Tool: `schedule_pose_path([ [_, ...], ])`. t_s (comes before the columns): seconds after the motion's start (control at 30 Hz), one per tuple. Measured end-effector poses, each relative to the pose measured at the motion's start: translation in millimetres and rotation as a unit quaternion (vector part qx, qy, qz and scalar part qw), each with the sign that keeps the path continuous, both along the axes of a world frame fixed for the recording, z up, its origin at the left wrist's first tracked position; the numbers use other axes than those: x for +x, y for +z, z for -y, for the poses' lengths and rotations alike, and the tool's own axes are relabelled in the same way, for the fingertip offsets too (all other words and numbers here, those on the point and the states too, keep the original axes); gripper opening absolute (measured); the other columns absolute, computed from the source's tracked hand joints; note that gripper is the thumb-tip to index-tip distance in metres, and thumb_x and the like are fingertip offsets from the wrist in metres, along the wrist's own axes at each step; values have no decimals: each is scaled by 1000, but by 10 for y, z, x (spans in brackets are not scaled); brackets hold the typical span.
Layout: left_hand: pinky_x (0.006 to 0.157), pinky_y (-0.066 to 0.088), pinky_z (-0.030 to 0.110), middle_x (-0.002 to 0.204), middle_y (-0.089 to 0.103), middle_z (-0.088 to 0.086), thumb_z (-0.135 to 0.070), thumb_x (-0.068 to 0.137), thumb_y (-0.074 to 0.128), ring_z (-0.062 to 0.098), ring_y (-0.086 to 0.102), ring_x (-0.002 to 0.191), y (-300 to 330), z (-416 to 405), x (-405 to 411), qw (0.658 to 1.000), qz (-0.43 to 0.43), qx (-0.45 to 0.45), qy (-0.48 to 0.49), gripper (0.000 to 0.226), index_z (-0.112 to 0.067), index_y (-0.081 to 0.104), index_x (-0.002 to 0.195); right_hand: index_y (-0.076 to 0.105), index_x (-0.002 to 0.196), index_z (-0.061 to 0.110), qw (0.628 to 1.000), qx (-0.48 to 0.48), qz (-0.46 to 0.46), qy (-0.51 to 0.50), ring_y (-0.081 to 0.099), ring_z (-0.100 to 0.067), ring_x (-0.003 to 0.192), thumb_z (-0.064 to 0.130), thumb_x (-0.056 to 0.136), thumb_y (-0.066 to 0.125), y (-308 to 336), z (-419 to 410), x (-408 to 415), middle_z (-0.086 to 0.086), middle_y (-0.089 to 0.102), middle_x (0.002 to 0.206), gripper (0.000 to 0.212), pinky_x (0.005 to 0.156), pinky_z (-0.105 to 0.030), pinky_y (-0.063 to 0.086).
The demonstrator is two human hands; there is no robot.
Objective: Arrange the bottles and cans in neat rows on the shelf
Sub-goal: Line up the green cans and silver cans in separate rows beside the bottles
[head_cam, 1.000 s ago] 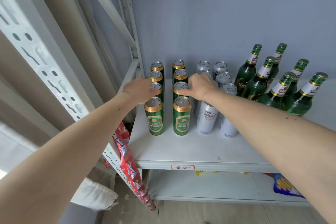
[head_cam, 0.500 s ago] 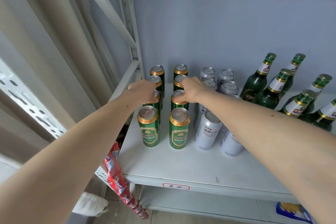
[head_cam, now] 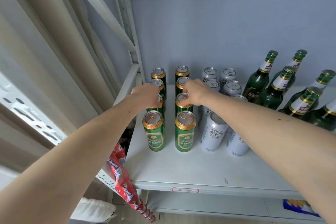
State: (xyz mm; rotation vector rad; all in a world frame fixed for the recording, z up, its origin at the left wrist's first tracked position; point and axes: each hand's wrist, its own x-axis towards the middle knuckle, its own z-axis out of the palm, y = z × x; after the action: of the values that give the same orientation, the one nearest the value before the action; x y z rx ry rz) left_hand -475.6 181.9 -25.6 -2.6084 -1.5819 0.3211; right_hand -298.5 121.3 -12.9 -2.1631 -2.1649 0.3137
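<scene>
While upright on the shelf (head_cam: 181, 169), second-row green cans (head_cam: 183, 104) under gripping fingers (head_cam: 183, 103).

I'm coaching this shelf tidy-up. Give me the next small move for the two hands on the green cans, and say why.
Probably nudge both gripped cans straight back. The left hand and right hand each sit on the third-from-back green can, and both columns already line up, so only closing the front-to-back spacing seems left.
</scene>
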Motion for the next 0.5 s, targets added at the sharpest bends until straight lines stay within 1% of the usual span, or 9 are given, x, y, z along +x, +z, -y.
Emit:
schedule_pose_path([
  [0.07,74,55,37,106,63,3,-54,83,61,23,61,93,1,-11,-2,1000,-4,-3,-2,54,-21,56,126,63,95,7,1000,-1,2,-1,57,-24,78,41,79,77,-8,-4,-2,-3,55,77,40,62,-28,41],
  [0.13,75,54,37,108,63,3,-60,83,58,23,61,96,28,-34,-9,1000,-2,-7,-2,60,-21,53,129,61,89,8,1000,-4,1,0,56,-23,76,44,79,76,-2,-23,16,-1,53,72,41,58,-27,40],
  [0.17,75,54,36,109,64,3,-64,84,54,23,61,97,44,-54,-13,1000,5,-7,1,62,-21,51,129,60,87,8,1000,-3,-5,-4,57,-23,76,47,80,74,8,-45,36,-2,54,72,42,58,-28,41],
  [0.23,72,52,35,104,64,3,-68,87,46,22,61,93,87,-112,-19,999,28,5,17,61,-21,53,125,59,80,9,999,11,-27,-28,59,-25,79,50,81,71,42,-105,98,-4,57,78,43,63,-30,45],
  [0.3,66,47,33,99,65,2,-63,90,45,21,61,89,115,-206,-33,997,59,18,36,53,-20,58,117,55,74,12,996,33,-50,-63,61,-27,83,49,83,70,89,-181,161,-6,58,82,41,67,-33,46],
  [0.33,62,44,31,97,66,1,-60,91,46,20,61,87,121,-258,-42,996,74,20,42,48,-20,59,115,58,78,10,995,41,-51,-74,63,-28,87,49,83,70,107,-220,188,-7,60,85,41,70,-34,48],
  [0.4,57,41,29,96,66,3,-51,93,51,20,62,85,131,-360,-54,994,91,25,48,39,-19,60,114,63,100,6,994,45,-45,-90,62,-28,96,49,83,70,112,-301,230,-9,64,99,46,78,-36,52],
  [0.43,57,42,29,99,65,4,-47,94,52,21,62,87,128,-408,-51,994,91,28,46,37,-18,59,116,62,110,6,994,41,-44,-96,62,-27,99,49,84,70,100,-338,239,-9,64,106,51,81,-36,53],
  [0.5,65,48,32,103,65,6,-45,94,55,23,63,91,88,-508,-30,995,94,28,38,40,-18,55,124,59,119,6,994,28,-42,-96,61,-27,103,49,84,69,57,-413,240,-10,64,113,57,85,-37,52],
])
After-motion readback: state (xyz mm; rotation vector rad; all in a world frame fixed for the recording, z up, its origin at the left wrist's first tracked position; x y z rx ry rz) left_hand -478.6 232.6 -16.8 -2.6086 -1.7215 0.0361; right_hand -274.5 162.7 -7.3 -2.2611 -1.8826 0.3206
